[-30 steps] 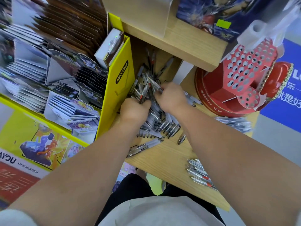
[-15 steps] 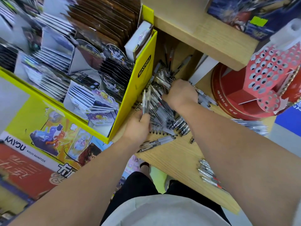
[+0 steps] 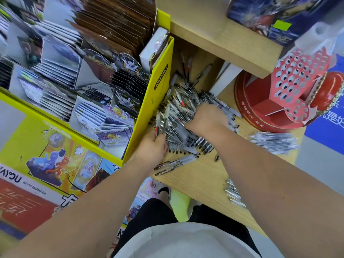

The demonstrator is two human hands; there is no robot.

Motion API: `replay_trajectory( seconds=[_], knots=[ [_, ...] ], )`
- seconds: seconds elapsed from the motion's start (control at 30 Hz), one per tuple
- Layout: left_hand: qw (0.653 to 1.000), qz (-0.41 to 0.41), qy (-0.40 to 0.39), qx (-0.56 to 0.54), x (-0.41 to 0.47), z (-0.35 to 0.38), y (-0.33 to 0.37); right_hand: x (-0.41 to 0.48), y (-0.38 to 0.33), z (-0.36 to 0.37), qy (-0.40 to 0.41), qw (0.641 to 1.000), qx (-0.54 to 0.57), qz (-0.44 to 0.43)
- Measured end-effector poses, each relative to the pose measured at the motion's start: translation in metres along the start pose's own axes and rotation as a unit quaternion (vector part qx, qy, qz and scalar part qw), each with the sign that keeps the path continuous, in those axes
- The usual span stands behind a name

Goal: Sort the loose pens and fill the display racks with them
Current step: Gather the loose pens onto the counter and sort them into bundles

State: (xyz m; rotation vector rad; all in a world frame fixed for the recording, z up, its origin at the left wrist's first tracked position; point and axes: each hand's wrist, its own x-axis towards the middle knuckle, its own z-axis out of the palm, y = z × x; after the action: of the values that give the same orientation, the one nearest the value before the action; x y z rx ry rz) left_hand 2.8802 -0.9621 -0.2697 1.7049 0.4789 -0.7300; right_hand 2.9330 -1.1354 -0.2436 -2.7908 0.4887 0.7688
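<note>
Pinching pens [image 3: 166, 116], left hand [image 3: 152, 148] fingers clamped; right hand [image 3: 207, 118] fingers hidden in pile [image 3: 183, 134]; yellow box [image 3: 157, 97]: cards [image 3: 55, 71].

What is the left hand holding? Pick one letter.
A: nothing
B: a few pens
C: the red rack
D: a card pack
B: the left hand grips a few pens, which stick up out of it at the edge of the pile.
</note>
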Motion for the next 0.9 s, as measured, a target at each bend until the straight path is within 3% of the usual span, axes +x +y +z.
replay_trajectory(
  seconds=[0.17, 0.6, 0.9],
  knots=[
    [1.000, 0.019, -0.010, 0.013, 0.000, -0.007, -0.002, 0.006, -0.007, 0.003, 0.038, 0.999, -0.001, -0.017],
    [0.997, -0.023, -0.048, -0.063, -0.004, 0.000, 0.006, -0.001, 0.006, 0.003, -0.025, 0.997, -0.065, -0.044],
    [0.997, 0.016, -0.074, -0.023, -0.012, 0.022, 0.008, -0.050, 0.074, -0.007, -0.015, 0.992, 0.101, -0.073]
  ],
)
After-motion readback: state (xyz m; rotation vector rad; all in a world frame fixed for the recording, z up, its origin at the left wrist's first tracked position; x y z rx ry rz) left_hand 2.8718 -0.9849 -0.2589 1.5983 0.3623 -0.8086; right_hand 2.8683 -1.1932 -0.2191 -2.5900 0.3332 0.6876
